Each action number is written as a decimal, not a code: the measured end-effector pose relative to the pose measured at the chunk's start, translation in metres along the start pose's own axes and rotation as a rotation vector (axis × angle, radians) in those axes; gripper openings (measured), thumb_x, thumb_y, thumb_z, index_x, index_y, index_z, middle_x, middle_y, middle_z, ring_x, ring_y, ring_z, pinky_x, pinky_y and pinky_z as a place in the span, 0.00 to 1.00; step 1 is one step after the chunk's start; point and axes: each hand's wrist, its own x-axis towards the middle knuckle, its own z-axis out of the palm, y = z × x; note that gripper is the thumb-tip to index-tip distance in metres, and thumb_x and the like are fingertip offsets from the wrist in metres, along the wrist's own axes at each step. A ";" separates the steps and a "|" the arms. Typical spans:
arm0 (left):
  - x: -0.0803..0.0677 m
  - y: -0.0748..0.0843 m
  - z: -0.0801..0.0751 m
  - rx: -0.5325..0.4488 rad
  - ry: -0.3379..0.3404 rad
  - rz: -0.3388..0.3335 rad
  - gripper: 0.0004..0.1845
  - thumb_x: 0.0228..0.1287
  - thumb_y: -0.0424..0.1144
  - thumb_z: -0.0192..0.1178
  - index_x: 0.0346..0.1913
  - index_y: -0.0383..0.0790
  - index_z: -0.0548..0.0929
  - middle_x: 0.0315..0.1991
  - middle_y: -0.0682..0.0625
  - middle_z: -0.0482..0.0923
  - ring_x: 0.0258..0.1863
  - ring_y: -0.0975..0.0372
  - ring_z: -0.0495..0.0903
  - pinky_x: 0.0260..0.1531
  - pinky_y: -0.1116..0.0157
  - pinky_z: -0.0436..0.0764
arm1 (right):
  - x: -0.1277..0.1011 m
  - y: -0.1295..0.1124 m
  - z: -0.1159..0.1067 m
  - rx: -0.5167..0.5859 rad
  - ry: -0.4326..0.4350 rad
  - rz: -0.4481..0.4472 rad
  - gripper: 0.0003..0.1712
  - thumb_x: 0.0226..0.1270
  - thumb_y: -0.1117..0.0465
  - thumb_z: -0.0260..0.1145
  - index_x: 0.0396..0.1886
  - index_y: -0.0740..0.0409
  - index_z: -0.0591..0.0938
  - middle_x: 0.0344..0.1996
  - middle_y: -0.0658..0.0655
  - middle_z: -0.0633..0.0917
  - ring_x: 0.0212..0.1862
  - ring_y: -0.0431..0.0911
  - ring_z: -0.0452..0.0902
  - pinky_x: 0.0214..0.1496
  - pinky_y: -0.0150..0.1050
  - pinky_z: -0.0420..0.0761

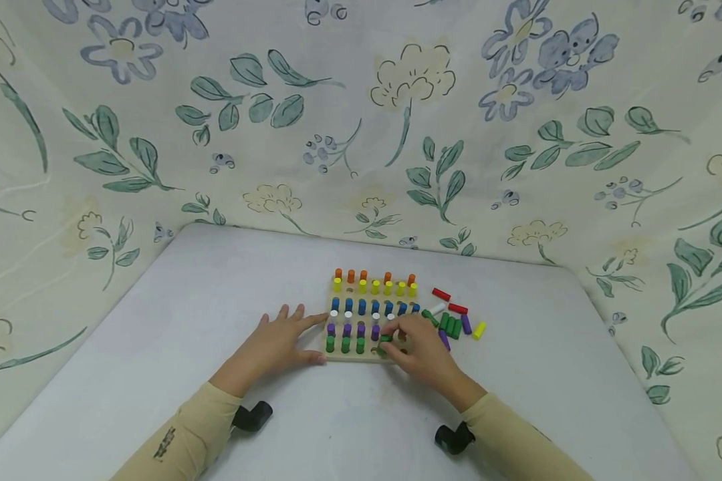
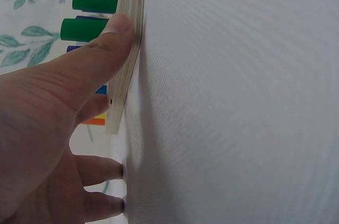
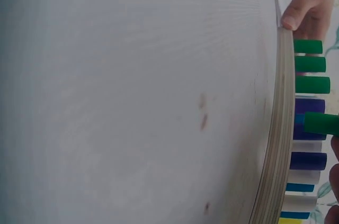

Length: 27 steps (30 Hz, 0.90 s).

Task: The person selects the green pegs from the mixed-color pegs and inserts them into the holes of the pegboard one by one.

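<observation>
A wooden pegboard lies on the table with rows of orange, yellow, blue, white, purple and green pegs standing in it. My left hand is spread at the board's left side. In the left wrist view its thumb rests against the board's edge. Between thumb and fingers, my right hand pinches a green peg over the front row, right of three standing green pegs. The right wrist view shows the held peg's end apart from the board. The right hand hides part of the board's right side.
Right of the board lie loose pegs: red ones, several green ones, purple ones, a white one and a yellow one. A flowered cloth hangs behind the white-covered table.
</observation>
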 end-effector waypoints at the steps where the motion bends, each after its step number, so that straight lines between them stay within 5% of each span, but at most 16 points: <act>1: 0.000 0.000 0.000 -0.001 0.000 -0.001 0.46 0.56 0.66 0.70 0.76 0.54 0.69 0.75 0.28 0.59 0.73 0.28 0.53 0.66 0.26 0.52 | 0.001 0.000 0.001 -0.008 -0.004 -0.007 0.10 0.66 0.59 0.74 0.44 0.49 0.84 0.35 0.43 0.82 0.40 0.47 0.74 0.44 0.39 0.75; 27: 0.000 0.001 -0.003 0.000 -0.018 -0.017 0.46 0.56 0.66 0.70 0.76 0.55 0.69 0.75 0.29 0.59 0.74 0.28 0.53 0.66 0.26 0.52 | 0.005 -0.002 0.008 -0.022 0.000 -0.061 0.11 0.63 0.59 0.77 0.44 0.48 0.86 0.38 0.41 0.86 0.41 0.42 0.76 0.48 0.42 0.74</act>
